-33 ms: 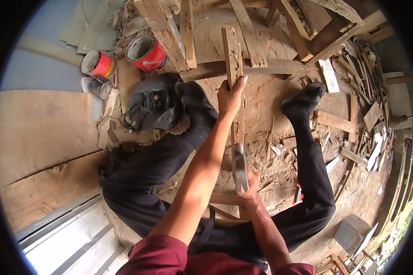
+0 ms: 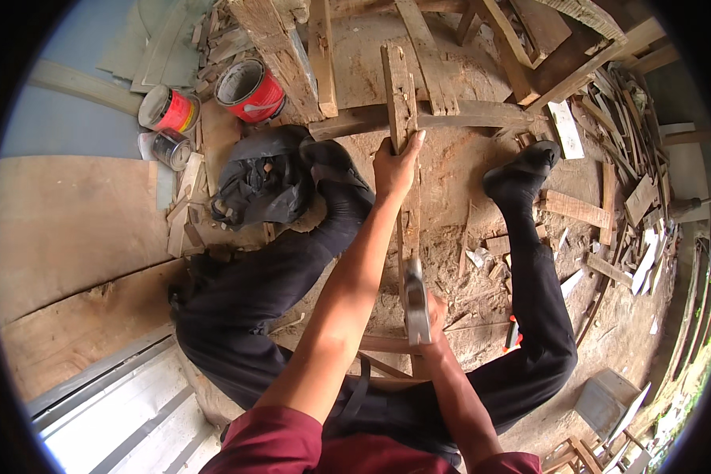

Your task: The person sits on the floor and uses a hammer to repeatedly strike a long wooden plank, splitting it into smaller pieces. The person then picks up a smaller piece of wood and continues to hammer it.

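Observation:
My left hand (image 2: 396, 167) is wrapped round a long, rough wooden plank (image 2: 401, 91), well up from its near end. The plank runs away from me, and its far part passes over a wooden crossbar (image 2: 466, 115). Closer to my body, my right hand (image 2: 436, 316) grips a claw hammer, its handle mostly hidden. The metal hammer head (image 2: 415, 304) is over the near part of the plank; whether it touches the wood I cannot tell.
Beyond the crossbar stands a wooden frame (image 2: 324, 63). Red paint cans (image 2: 249, 91) and a black bag (image 2: 265, 178) are at the left. Wood scraps (image 2: 577, 209) litter the floor at the right, and an orange-and-black tool (image 2: 513, 333) lies beside my right leg.
The hammer head has shifted slightly toward me and tilted, and its shape shows more clearly. My left hand and the plank have stayed in place.

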A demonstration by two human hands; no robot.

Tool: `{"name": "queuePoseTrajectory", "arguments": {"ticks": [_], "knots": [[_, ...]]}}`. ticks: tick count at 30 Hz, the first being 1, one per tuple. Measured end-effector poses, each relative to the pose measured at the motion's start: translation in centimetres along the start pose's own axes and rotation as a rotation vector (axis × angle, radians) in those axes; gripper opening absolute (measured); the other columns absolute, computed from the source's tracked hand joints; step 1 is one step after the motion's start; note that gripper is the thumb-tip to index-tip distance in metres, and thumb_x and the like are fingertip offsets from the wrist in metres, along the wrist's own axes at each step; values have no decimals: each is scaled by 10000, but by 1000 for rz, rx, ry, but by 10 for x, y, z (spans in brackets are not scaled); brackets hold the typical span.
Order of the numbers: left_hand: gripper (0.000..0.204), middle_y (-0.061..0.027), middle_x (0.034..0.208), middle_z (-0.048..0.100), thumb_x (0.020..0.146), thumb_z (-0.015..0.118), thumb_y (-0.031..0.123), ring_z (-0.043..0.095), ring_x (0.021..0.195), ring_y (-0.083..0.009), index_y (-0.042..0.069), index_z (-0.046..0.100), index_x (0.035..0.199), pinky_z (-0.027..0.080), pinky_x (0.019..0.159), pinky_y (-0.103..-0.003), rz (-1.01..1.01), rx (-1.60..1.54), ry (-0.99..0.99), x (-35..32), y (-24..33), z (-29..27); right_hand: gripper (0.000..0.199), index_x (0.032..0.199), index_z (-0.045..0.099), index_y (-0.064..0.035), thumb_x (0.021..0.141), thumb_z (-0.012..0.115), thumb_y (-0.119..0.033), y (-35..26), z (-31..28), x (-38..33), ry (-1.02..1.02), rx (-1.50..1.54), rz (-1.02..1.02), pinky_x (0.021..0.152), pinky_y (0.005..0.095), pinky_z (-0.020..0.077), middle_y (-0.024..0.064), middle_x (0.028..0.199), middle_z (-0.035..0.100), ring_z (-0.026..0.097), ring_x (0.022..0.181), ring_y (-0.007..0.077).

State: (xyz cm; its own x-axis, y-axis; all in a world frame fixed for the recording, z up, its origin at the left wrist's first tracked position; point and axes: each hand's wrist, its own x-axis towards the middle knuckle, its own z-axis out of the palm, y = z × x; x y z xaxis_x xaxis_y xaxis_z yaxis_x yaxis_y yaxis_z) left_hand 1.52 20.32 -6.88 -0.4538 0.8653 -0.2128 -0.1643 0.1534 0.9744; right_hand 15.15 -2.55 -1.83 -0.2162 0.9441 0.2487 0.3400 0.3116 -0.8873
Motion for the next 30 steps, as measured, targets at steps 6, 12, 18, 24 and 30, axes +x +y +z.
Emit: {"name": "queuePoseTrajectory", "arguments": {"ticks": [6, 12, 18, 24, 30], "knots": [[537, -60, 668, 614, 817, 745, 506, 538, 598, -119, -20, 642, 851, 445, 567, -305, 25, -8, 18, 3, -8, 1, 247, 849, 587, -11, 919, 521, -238, 20, 4, -8, -45, -114, 328, 447, 377, 433, 128, 559, 546, 553, 454, 274], [476, -43, 828, 622, 854, 742, 414, 583, 673, -96, -14, 618, 1020, 510, 533, -260, 6, 10, -53, 11, 0, 1, 285, 830, 568, 5, 929, 456, -237, 22, 4, -4, -13, -137, 190, 428, 372, 430, 128, 521, 504, 569, 448, 304], [506, -36, 822, 616, 853, 726, 467, 577, 671, -88, 3, 614, 1022, 501, 538, -256, 34, 16, -60, 7, 5, 1, 318, 796, 545, 3, 957, 501, -268, 11, -3, -2, 26, -90, 1, 450, 400, 451, 157, 543, 545, 571, 459, 308], [449, -13, 735, 587, 852, 746, 417, 490, 632, -78, -1, 614, 946, 411, 560, -267, 103, -84, 12, -6, 13, 10, 408, 828, 562, 17, 968, 536, -365, 9, -8, -2, -74, -237, 562, 442, 405, 478, 170, 542, 558, 622, 470, 305], [412, 0, 749, 571, 851, 759, 384, 484, 644, -66, 11, 610, 940, 399, 557, -254, 94, -113, -7, -2, 15, 8, 216, 770, 531, -15, 892, 546, -192, 30, -1, -11, 13, -167, 175, 468, 391, 448, 147, 521, 497, 564, 451, 341]]}}
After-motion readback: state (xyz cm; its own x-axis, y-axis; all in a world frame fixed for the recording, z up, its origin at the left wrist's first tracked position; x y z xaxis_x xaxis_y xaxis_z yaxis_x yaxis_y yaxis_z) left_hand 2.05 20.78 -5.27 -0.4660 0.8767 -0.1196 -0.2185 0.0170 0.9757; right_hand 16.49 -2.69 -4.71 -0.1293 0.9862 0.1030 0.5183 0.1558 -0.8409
